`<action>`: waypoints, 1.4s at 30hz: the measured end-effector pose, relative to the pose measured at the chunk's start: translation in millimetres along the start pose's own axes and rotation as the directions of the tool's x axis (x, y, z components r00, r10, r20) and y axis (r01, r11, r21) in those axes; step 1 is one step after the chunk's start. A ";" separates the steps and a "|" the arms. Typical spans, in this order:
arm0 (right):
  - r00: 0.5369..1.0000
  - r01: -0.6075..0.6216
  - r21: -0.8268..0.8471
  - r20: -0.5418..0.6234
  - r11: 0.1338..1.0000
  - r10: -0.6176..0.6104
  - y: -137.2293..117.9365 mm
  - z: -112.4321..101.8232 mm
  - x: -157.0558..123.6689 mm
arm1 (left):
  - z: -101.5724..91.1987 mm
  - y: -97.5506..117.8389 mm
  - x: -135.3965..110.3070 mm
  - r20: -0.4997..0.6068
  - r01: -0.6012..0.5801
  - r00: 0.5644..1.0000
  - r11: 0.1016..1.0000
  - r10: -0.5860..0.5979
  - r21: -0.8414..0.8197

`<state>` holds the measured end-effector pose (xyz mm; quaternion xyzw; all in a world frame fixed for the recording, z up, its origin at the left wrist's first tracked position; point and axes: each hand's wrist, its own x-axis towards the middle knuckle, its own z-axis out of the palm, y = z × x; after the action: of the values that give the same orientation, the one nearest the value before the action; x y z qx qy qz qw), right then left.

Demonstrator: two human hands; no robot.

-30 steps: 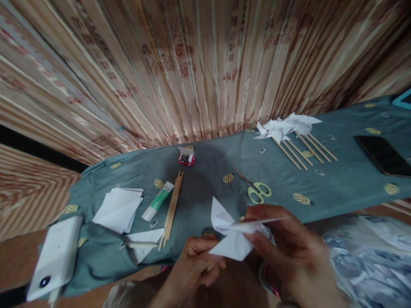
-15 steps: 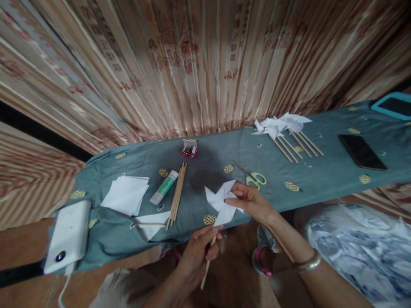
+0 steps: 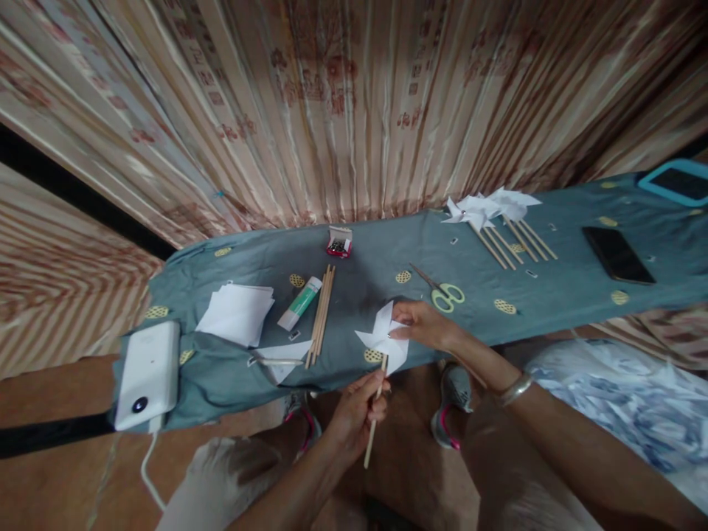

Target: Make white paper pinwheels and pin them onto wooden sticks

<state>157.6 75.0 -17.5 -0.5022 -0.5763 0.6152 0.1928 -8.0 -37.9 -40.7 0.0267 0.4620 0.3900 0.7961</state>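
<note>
My left hand (image 3: 358,410) is closed around a thin wooden stick (image 3: 370,435), which slants up to a white paper pinwheel (image 3: 381,341) at the table's front edge. With thumb and fingers, my right hand (image 3: 423,324) pinches the pinwheel's right side. A small dark dot shows near its centre. The stick's upper end meets the pinwheel's lower part; the exact joint is too small to make out. Green-handled scissors (image 3: 439,289) lie just beyond my right hand. Left of the pinwheel rest several loose wooden sticks (image 3: 321,316).
A glue box (image 3: 299,304), stacked white paper (image 3: 237,313), a folded paper piece with a pen-like tool (image 3: 281,361) and a small open box of pins (image 3: 339,243) lie leftward. Finished pinwheels (image 3: 492,209), a black phone (image 3: 618,254) and a blue-framed tablet (image 3: 675,182) lie rightward. A white device (image 3: 148,375) stands far left.
The pinwheel has turned in my hands, and more of the stick's upper part now shows below it. Both hands keep their hold. The view has shifted slightly.
</note>
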 end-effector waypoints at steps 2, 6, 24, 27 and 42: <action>1.000 -0.019 -0.051 0.005 0.999 0.020 1.0 -1.3 5.4 | 0.9 -1.6 -0.6 -0.005 -0.004 1.000 1.000 0.004 -0.010; 0.999 -0.044 -0.163 0.014 0.986 0.047 -0.3 -4.6 14.1 | 2.8 -4.2 -2.3 0.002 -0.012 1.000 1.000 0.012 -0.027; 0.991 -0.124 -0.518 -0.024 0.846 0.131 -24.6 -8.1 22.3 | 4.5 -5.2 -1.3 -0.009 0.011 1.000 1.000 -0.011 0.018; 0.987 -0.153 -0.558 -0.037 0.815 0.159 -27.4 -7.3 23.8 | 4.7 -5.0 -0.9 -0.017 0.007 1.000 0.999 -0.006 0.036; 0.970 -0.224 -0.659 -0.080 0.718 0.230 -40.8 -0.2 27.5 | 0.1 -7.3 1.9 0.038 -0.016 0.999 0.998 0.014 0.062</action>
<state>132.2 108.1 8.4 -0.6021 -0.6918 0.3910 -0.0775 -3.0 -41.7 -45.0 0.0622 0.4585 0.3809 0.8005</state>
